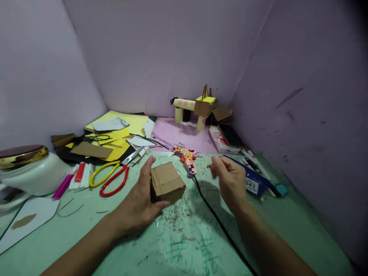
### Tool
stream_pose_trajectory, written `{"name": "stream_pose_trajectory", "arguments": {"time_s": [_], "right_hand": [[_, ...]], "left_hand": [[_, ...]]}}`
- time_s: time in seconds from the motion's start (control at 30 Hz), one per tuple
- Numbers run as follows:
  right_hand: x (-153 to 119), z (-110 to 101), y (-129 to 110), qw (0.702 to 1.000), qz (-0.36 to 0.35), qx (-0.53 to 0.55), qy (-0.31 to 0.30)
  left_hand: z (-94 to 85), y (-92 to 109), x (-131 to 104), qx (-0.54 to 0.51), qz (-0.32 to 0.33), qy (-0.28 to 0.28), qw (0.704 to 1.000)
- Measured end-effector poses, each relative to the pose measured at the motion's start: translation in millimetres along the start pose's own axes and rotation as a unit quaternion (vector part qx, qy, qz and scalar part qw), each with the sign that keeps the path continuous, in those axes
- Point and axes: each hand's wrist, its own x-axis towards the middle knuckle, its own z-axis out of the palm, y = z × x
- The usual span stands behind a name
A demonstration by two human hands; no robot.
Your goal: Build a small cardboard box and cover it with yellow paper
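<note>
A small brown cardboard box (166, 178) sits over the green table in front of me. My left hand (138, 207) grips it from its left side, with the thumb along the near lower edge and a finger at the far left corner. To the right of the box, my right hand (232, 180) is raised with its fingers curled into a pinch. A tiny coloured speck shows at those fingertips, too small to name. Between my hands and farther back lies a flower-patterned glue gun (186, 159), its black cord (214, 214) running toward me.
Scissors (113, 178) with yellow and red handles lie left, beside glue sticks or markers (82, 174) and a white pot (37, 172). Yellow paper and cardboard scraps (92, 149) are behind. A cardboard animal figure (186, 105) stands at the back. A blue pouch (258, 178) lies right.
</note>
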Motion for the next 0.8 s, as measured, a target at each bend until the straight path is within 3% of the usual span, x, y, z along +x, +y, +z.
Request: {"name": "stream_pose_trajectory", "arguments": {"time_s": [0.1,0.2,0.4,0.5,0.63,0.7,0.8], "right_hand": [[-9.1,4.3,-5.5,0.995,-0.077,0.014,-0.056],[-21.8,8.5,-12.7,0.972,-0.174,-0.025,-0.154],[-30.7,19.1,-13.4,0.878,-0.323,-0.176,-0.305],[-28.3,22.0,-7.5,0.846,-0.361,-0.236,-0.315],[-29.3,23.3,-3.1,0.833,-0.391,-0.256,-0.298],[-31.0,22.6,-2.6,0.841,-0.392,-0.238,-0.289],[-32.2,18.4,-2.5,0.880,-0.342,-0.176,-0.277]], "left_hand": [[3.8,4.2,2.3,-0.033,-0.021,0.060,0.997],[4.2,15.0,7.2,-0.023,-0.060,0.104,0.993],[1.4,30.0,13.9,0.045,-0.069,0.095,0.992],[2.2,31.7,14.1,0.064,-0.063,0.093,0.992],[5.1,31.4,13.9,0.063,-0.055,0.088,0.993],[5.2,29.6,13.8,0.046,-0.048,0.089,0.994],[0.0,24.4,12.4,-0.009,-0.012,0.097,0.995]]}}
